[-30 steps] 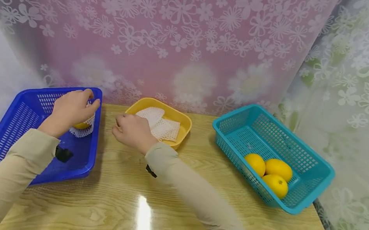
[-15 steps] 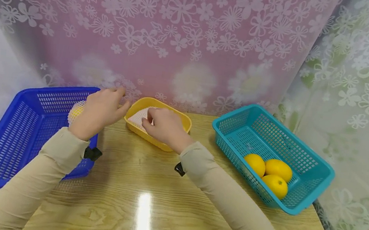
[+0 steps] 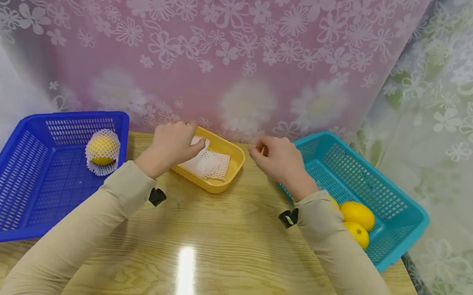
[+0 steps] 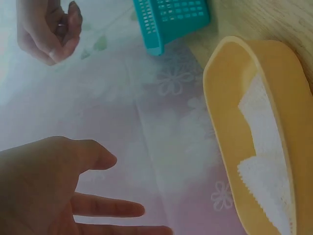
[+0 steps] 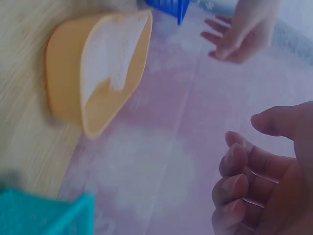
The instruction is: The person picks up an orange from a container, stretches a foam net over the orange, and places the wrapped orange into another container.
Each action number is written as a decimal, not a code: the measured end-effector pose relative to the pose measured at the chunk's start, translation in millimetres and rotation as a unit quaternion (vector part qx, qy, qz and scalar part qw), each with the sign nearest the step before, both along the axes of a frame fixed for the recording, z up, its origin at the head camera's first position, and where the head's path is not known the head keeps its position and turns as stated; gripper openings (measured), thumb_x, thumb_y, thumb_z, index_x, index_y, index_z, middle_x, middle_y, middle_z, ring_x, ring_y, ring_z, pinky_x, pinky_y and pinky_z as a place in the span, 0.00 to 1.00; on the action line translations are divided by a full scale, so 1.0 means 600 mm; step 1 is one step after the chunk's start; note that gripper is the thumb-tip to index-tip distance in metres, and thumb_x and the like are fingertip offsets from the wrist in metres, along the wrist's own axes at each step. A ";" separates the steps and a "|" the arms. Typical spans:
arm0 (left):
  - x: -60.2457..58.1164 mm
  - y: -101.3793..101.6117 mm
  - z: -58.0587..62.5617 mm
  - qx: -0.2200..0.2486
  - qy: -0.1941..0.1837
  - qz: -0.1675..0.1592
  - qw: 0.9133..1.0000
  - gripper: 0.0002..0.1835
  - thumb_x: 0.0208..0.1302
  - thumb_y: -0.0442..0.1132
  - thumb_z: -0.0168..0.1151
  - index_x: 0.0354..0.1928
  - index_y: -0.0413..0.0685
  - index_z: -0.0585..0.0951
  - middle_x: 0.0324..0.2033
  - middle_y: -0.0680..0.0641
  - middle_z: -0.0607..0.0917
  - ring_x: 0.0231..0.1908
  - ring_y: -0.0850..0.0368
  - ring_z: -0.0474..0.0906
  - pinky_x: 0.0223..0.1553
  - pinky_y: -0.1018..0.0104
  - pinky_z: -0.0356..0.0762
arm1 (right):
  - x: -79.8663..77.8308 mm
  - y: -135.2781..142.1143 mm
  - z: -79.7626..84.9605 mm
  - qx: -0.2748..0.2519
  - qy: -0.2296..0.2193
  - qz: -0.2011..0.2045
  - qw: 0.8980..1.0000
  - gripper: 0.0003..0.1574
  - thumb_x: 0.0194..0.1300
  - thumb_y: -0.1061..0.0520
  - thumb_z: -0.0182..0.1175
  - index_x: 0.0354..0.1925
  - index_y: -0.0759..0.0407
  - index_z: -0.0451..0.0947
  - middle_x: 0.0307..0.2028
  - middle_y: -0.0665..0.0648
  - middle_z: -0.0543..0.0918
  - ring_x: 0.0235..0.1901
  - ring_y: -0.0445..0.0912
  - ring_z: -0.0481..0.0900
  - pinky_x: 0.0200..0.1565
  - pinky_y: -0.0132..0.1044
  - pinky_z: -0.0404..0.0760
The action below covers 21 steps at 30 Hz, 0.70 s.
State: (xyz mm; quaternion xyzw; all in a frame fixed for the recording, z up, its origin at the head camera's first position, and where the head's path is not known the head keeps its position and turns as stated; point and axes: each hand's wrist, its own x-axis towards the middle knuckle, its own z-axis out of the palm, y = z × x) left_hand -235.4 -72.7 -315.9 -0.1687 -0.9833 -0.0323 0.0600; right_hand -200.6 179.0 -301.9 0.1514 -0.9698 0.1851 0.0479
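My left hand (image 3: pixel 170 146) hovers over the left end of a small yellow tray (image 3: pixel 238 163). Its fingers reach out straight in the left wrist view, holding nothing. White foam net sleeves (image 3: pixel 212 165) lie in that tray, partly covered by the left hand in the head view. My right hand (image 3: pixel 280 163) is raised between the tray and the teal basket (image 3: pixel 406 214), its fingers loosely curled around nothing. In the blue basket (image 3: pixel 59 193) on the left rests a yellow fruit (image 3: pixel 102 149) dressed in a foam net sleeve. Bare yellow fruits (image 3: pixel 356 214) sit in the teal basket, partly behind the right sleeve.
All three containers stand on a wooden table (image 3: pixel 148 256), the tray between the two baskets. A pink floral curtain (image 3: pixel 213 53) hangs right behind them, and a pale patterned curtain (image 3: pixel 461 164) closes the right side.
The left hand has left the netted fruit in the blue basket and moved right to the tray. My right hand has passed over the tray to the teal basket's near left corner.
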 end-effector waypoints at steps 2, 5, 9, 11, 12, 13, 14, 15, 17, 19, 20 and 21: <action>-0.007 0.014 -0.004 -0.005 0.006 -0.010 1.000 0.27 0.66 0.57 0.47 0.55 0.44 0.75 0.27 0.43 0.81 0.17 0.50 0.71 0.14 0.61 0.66 | 0.000 0.035 0.003 0.000 -0.006 -0.022 1.000 0.16 0.67 0.42 0.50 0.30 0.49 0.76 0.15 0.51 0.72 0.14 0.46 0.67 0.14 0.36 0.62; -0.017 0.037 -0.008 -0.013 0.017 -0.023 1.000 0.25 0.67 0.58 0.46 0.48 0.44 0.78 0.26 0.43 0.81 0.19 0.49 0.73 0.19 0.58 0.70 | 0.000 0.088 0.002 0.002 -0.016 -0.051 0.999 0.18 0.68 0.42 0.50 0.31 0.51 0.77 0.15 0.53 0.72 0.13 0.47 0.66 0.13 0.36 0.61; -0.028 0.068 -0.015 -0.031 0.042 -0.027 0.998 0.27 0.67 0.61 0.43 0.46 0.46 0.79 0.32 0.43 0.82 0.32 0.42 0.76 0.38 0.48 0.73 | 0.001 0.154 -0.004 0.006 -0.028 -0.085 0.996 0.22 0.68 0.39 0.49 0.34 0.54 0.77 0.21 0.55 0.75 0.15 0.49 0.67 0.17 0.38 0.64; -0.032 0.085 -0.019 -0.036 0.059 -0.028 0.997 0.28 0.67 0.62 0.41 0.46 0.47 0.79 0.36 0.43 0.83 0.40 0.40 0.75 0.44 0.45 0.70 | 0.004 0.184 -0.008 0.011 -0.034 -0.098 0.995 0.26 0.67 0.36 0.47 0.36 0.54 0.77 0.24 0.55 0.76 0.17 0.49 0.68 0.19 0.40 0.66; -0.034 0.092 -0.022 -0.036 0.067 -0.031 0.997 0.29 0.67 0.62 0.40 0.46 0.48 0.79 0.37 0.43 0.83 0.40 0.41 0.74 0.44 0.45 0.69 | 0.007 0.198 -0.010 0.012 -0.037 -0.105 0.994 0.27 0.67 0.35 0.47 0.37 0.55 0.77 0.26 0.56 0.77 0.18 0.49 0.69 0.20 0.40 0.66; -0.036 0.099 -0.024 -0.033 0.073 -0.033 0.996 0.29 0.67 0.63 0.39 0.46 0.48 0.79 0.38 0.44 0.83 0.41 0.41 0.74 0.45 0.45 0.68 | 0.010 0.211 -0.012 0.012 -0.042 -0.110 0.993 0.29 0.67 0.34 0.46 0.38 0.55 0.77 0.28 0.56 0.77 0.19 0.49 0.69 0.21 0.41 0.67; -0.037 0.105 -0.025 -0.030 0.079 -0.035 0.996 0.29 0.67 0.63 0.38 0.45 0.49 0.79 0.38 0.45 0.83 0.42 0.41 0.74 0.45 0.45 0.67 | 0.014 0.223 -0.015 0.013 -0.049 -0.114 0.992 0.30 0.66 0.32 0.45 0.39 0.56 0.76 0.29 0.56 0.78 0.20 0.50 0.70 0.22 0.41 0.67; -0.038 0.112 -0.027 -0.029 0.086 -0.037 0.995 0.29 0.67 0.63 0.38 0.45 0.49 0.79 0.39 0.46 0.83 0.43 0.41 0.73 0.46 0.45 0.67 | 0.018 0.234 -0.018 0.012 -0.057 -0.118 0.991 0.31 0.66 0.32 0.45 0.40 0.56 0.76 0.31 0.57 0.78 0.22 0.50 0.70 0.23 0.42 0.68; -0.038 0.124 -0.029 -0.030 0.095 -0.040 0.994 0.29 0.67 0.64 0.37 0.45 0.49 0.79 0.39 0.46 0.82 0.43 0.41 0.73 0.46 0.44 0.67 | 0.025 0.254 -0.025 0.008 -0.078 -0.119 0.990 0.33 0.67 0.32 0.44 0.42 0.58 0.75 0.34 0.60 0.79 0.26 0.52 0.72 0.27 0.44 0.70; -0.038 0.136 -0.033 -0.029 0.100 -0.043 0.994 0.30 0.67 0.64 0.36 0.45 0.49 0.79 0.38 0.46 0.82 0.43 0.42 0.73 0.46 0.45 0.67 | 0.030 0.271 -0.034 0.004 -0.107 -0.113 0.988 0.34 0.68 0.33 0.44 0.46 0.61 0.74 0.39 0.64 0.79 0.33 0.55 0.75 0.35 0.50 0.73; -0.038 0.142 -0.036 -0.030 0.102 -0.045 0.993 0.30 0.68 0.64 0.35 0.45 0.49 0.78 0.38 0.45 0.82 0.43 0.42 0.74 0.46 0.45 0.67 | 0.032 0.278 -0.039 0.003 -0.124 -0.108 0.986 0.34 0.68 0.34 0.44 0.48 0.63 0.73 0.42 0.67 0.79 0.36 0.58 0.75 0.38 0.53 0.73; -0.038 0.149 -0.038 -0.033 0.102 -0.046 0.993 0.31 0.68 0.64 0.34 0.46 0.49 0.79 0.38 0.45 0.82 0.43 0.42 0.74 0.47 0.46 0.68 | 0.033 0.284 -0.044 0.002 -0.143 -0.103 0.984 0.35 0.69 0.35 0.44 0.50 0.65 0.71 0.45 0.70 0.78 0.40 0.61 0.75 0.41 0.55 0.72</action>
